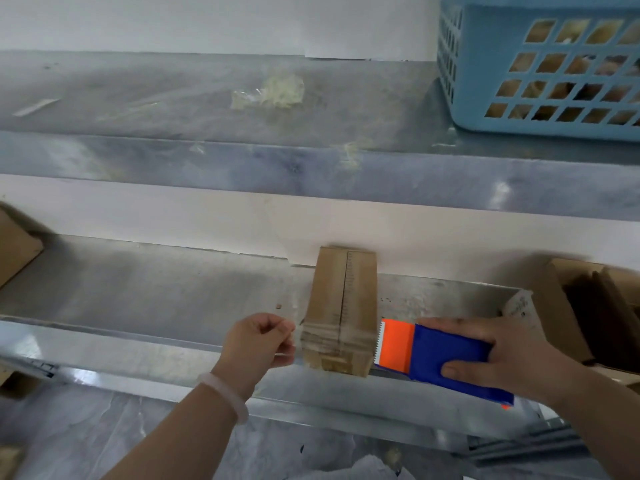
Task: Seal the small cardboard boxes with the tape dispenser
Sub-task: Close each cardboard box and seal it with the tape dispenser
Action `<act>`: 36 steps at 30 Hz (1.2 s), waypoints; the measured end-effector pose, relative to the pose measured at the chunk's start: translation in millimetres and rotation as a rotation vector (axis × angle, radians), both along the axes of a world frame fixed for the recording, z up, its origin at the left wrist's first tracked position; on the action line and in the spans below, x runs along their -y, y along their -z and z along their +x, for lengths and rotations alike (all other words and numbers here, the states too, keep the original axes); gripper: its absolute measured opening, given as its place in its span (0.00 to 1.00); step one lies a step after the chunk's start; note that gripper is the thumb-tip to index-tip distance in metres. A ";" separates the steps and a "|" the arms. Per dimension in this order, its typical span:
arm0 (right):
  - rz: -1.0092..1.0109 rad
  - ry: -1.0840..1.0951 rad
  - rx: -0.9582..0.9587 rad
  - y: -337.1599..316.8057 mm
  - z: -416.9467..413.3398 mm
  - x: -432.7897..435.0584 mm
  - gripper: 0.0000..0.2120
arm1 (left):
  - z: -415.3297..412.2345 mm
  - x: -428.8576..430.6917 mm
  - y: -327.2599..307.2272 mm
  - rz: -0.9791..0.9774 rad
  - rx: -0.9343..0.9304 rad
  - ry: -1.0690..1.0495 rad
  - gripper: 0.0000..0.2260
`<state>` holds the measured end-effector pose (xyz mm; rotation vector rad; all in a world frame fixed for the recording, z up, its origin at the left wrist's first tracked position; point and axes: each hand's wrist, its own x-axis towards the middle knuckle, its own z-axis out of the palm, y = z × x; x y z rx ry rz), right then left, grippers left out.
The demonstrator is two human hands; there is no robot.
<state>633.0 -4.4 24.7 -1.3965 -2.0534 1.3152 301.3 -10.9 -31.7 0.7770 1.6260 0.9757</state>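
In the head view, the only one I have, the small cardboard box (341, 299) stands on the lower metal shelf (138, 299), squarely between the two hands. Its long axis runs away from me until the far end meets the wall. Bands of clear tape (334, 337) cross its near end.

The left hand (259, 341) is just beside the box's left face with its fingers curled in. I think thumb and forefinger pinch the tape's free end, though the film is too faint for me to be sure. The right hand (509, 358) is wrapped round the blue and orange tape dispenser (433, 355), whose toothed blade sits at the box's right face, touching or very nearly so.

Neither hand is clearly the nearer, and I judge the next pull must run across the box, not along it.

The dispenser's roll is hidden under the hand, and the box's underside is out of sight. The open cartons (595, 313) at right are smeared and cut off by the frame edge.
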 end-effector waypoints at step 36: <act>-0.023 -0.004 0.105 10.8 10.5 -5.2 0.30 | 24.9 -22.9 51.0 1.037 -1.164 0.728 0.14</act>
